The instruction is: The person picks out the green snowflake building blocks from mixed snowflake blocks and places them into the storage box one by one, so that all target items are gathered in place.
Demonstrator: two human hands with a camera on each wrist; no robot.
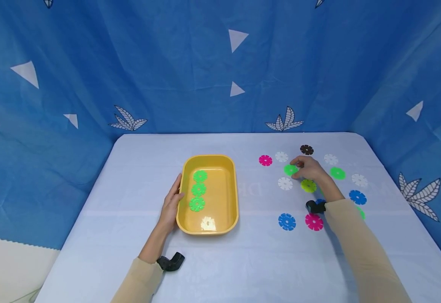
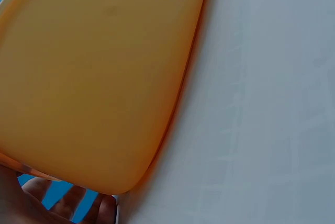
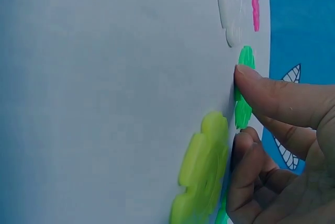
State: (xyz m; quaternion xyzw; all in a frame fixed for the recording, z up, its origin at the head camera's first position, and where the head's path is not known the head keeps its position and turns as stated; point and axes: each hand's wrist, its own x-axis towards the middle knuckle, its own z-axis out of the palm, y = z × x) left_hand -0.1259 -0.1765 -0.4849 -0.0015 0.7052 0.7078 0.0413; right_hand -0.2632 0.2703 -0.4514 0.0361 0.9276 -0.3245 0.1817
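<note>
On the left of the table, my left hand (image 1: pixel 170 208) grips the side of a yellow plastic tray (image 1: pixel 222 181), thumb over the rim and fingers outside. Three green notched discs (image 1: pixel 199 189) lie in a column in it. A pale patch near its front end could be a clear disc or glare; I cannot tell which. To the right, my right hand (image 1: pixel 308 169) pinches a green notched disc (image 3: pixel 244 111) between thumb and fingers, low over the table. Just in front of that hand is a yellow-green disc (image 1: pixel 308 185). The left wrist view shows mostly the tray's outer wall (image 2: pixel 104 77).
Around the right hand lie more discs: pink (image 1: pixel 265 160), white (image 1: pixel 285 183), black (image 1: pixel 306 150), green (image 1: pixel 338 173) and blue (image 1: pixel 287 221). The right forearm partly covers some. A blue patterned curtain (image 1: pixel 190 63) hangs behind the white-covered table (image 1: pixel 235 269).
</note>
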